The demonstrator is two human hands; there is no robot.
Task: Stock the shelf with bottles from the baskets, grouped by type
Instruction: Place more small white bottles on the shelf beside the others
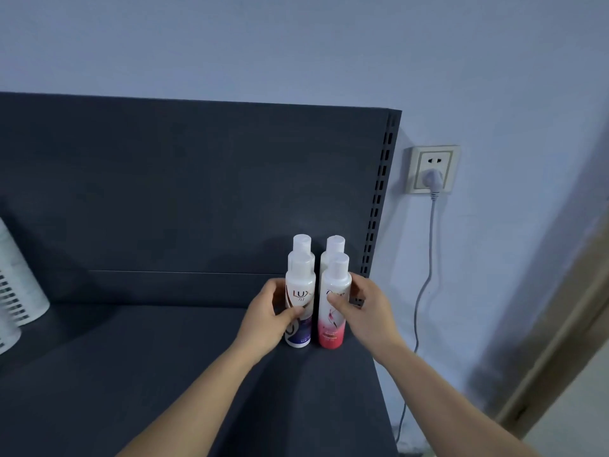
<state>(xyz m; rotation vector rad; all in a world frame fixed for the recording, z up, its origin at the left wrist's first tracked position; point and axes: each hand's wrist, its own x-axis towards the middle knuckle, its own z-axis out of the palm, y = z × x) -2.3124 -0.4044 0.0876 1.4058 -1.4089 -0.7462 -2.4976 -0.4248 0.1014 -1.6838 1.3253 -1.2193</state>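
Two pairs of white bottles stand upright near the right end of the dark shelf (138,357). The front left one is a Lux bottle with a purple base (300,293), and my left hand (268,316) grips its side. Beside it stands a bottle with a pink base (333,319), held by my right hand (361,310). Directly behind each stands another white bottle: the rear left bottle (301,244) and the rear right bottle (335,245), with only caps and shoulders showing. Both front bottles rest on the shelf surface.
White slotted baskets (16,285) sit at the shelf's far left edge. The shelf's back panel (197,192) rises behind the bottles, with a slotted upright (379,199) at its right end. A wall socket with plug (431,171) and cable hangs right of the shelf.
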